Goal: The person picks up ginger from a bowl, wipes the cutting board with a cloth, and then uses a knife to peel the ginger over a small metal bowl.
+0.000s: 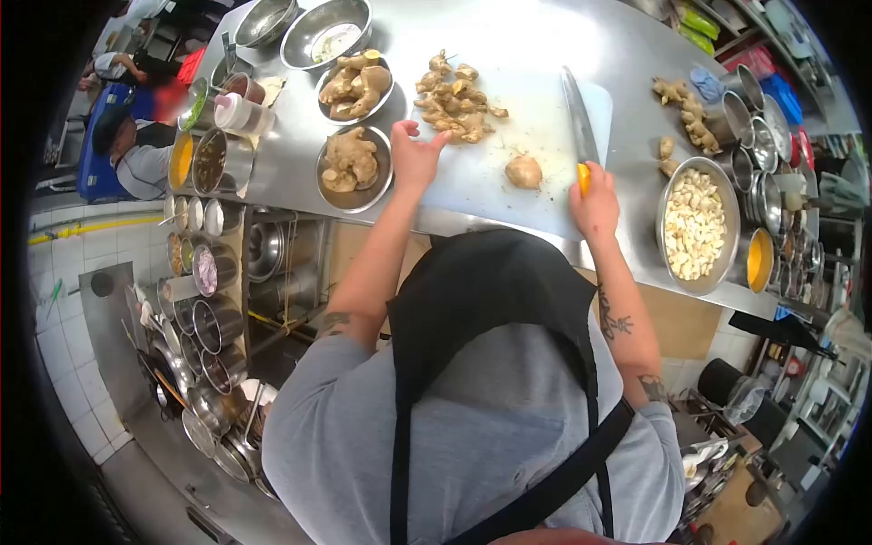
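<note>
My right hand [595,202] is closed round the yellow handle of a large knife [579,118], whose blade points away from me along the right side of the white cutting board [509,91]. My left hand [417,156] is above the board's left edge, fingers apart, with nothing in it. Just beyond it lies a pile of ginger pieces [454,104]. One rounded ginger piece [524,172] sits alone on the board between my hands, with small scraps around it. Left of my left hand, two metal bowls hold ginger [351,162].
A bowl of peeled garlic cloves [695,225] stands at the right, near more ginger [698,125] and stacked metal containers [740,118]. Metal bowls [327,34], sauce pots [211,162] and a squeeze bottle [243,115] are at the left. Another person [136,154] is beyond them.
</note>
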